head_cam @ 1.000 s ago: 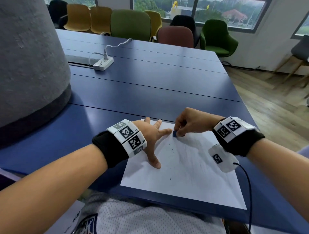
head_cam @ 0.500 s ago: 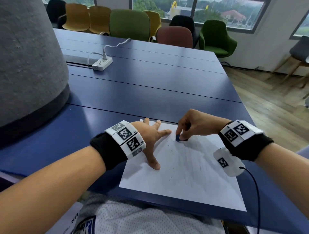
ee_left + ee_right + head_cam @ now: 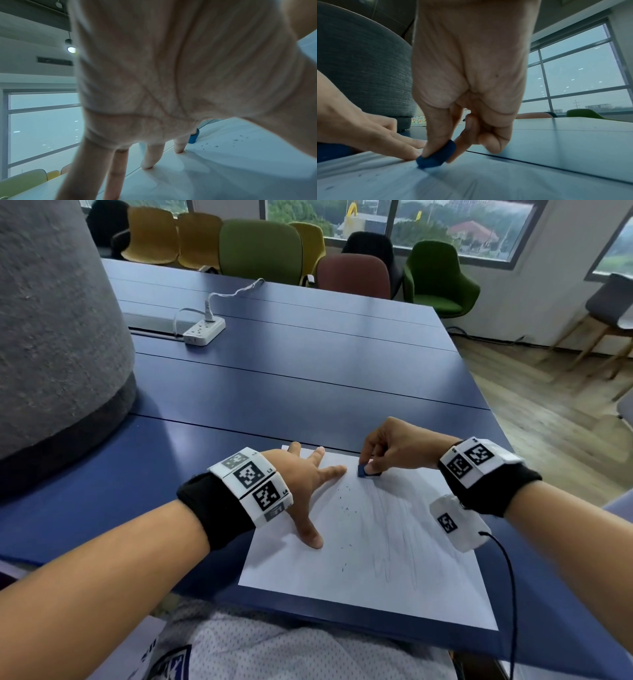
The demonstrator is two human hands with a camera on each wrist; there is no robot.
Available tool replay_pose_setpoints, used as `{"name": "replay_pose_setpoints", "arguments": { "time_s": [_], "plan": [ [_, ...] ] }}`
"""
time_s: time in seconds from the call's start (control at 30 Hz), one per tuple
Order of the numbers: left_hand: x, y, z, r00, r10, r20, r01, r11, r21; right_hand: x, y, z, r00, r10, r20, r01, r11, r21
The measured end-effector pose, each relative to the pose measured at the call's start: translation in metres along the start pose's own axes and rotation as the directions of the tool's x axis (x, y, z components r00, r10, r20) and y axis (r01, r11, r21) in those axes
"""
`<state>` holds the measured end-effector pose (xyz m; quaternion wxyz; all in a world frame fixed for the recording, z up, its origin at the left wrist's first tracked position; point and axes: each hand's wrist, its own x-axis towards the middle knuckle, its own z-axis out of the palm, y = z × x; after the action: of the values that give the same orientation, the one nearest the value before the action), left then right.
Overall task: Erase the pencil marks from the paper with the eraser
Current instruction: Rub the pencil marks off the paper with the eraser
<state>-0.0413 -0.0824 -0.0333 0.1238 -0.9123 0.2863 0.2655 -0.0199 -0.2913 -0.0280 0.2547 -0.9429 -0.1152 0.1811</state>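
Observation:
A white sheet of paper point(image 3: 376, 570) lies on the blue table near its front edge, with faint pencil strokes point(image 3: 394, 529) down its middle and dark eraser crumbs point(image 3: 346, 508) scattered to their left. My right hand point(image 3: 368, 465) pinches a small blue eraser point(image 3: 362, 470) between thumb and fingers and holds it against the paper near the far edge; the right wrist view shows the eraser point(image 3: 436, 155) touching the sheet. My left hand point(image 3: 308, 491) lies flat with fingers spread, pressing the paper's left side. In the left wrist view the eraser point(image 3: 193, 138) shows beyond the fingers.
A large grey felt-covered column point(image 3: 51, 337) stands on the left of the table point(image 3: 308, 378). A white power strip point(image 3: 203, 332) with a plugged cable lies further back. Coloured chairs point(image 3: 260, 251) line the far edge. A black cable point(image 3: 510, 594) hangs from my right wrist.
The right hand with the eraser slid a little nearer and then back toward the paper's far edge in a rubbing motion. The left hand has stayed in place on the sheet.

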Motion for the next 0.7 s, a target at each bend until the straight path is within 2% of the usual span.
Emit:
{"name": "replay_pose_setpoints", "arguments": {
  "time_s": [0.07,0.2,0.23,0.33,0.37,0.5,0.53,0.63,0.7],
  "plan": [
    [0.0,0.0,0.0,1.0,0.0,0.005,0.0,1.0,0.0,-0.001,0.003,0.002,0.999,0.001,-0.038,0.0,1.0,0.028],
    [-0.002,0.001,-0.002,1.0,-0.003,0.014,0.003,1.0,-0.002,-0.008,0.002,0.003,0.99,0.0,0.144,0.002,1.0,-0.008],
    [-0.002,0.002,-0.002,1.0,-0.001,0.014,0.001,1.0,-0.004,-0.006,0.004,0.003,0.993,0.008,0.121,-0.007,1.0,-0.014],
    [-0.001,0.002,-0.001,1.0,-0.001,0.015,0.001,1.0,-0.007,0.004,0.009,0.004,0.998,0.035,-0.054,-0.035,0.999,0.006],
    [-0.001,0.002,-0.001,1.0,0.0,0.015,0.0,1.0,-0.005,0.004,0.01,0.004,0.997,0.036,-0.068,-0.036,0.999,0.013],
    [-0.003,0.002,-0.002,1.0,0.004,0.002,-0.004,1.0,0.003,-0.003,0.006,0.002,0.993,0.032,0.117,-0.027,0.999,-0.045],
    [-0.002,0.002,-0.002,1.0,0.004,0.003,-0.004,1.0,-0.001,-0.002,0.005,0.001,0.993,0.037,0.11,-0.03,0.998,-0.059],
    [-0.001,0.001,-0.001,1.0,0.001,0.015,-0.001,1.0,-0.009,0.003,0.007,0.002,0.998,0.047,-0.037,-0.048,0.998,-0.046],
    [-0.001,0.001,-0.001,1.0,0.0,0.017,0.0,1.0,-0.005,0.001,0.008,0.003,0.999,0.037,-0.019,-0.038,0.998,-0.043]
  ]
}}
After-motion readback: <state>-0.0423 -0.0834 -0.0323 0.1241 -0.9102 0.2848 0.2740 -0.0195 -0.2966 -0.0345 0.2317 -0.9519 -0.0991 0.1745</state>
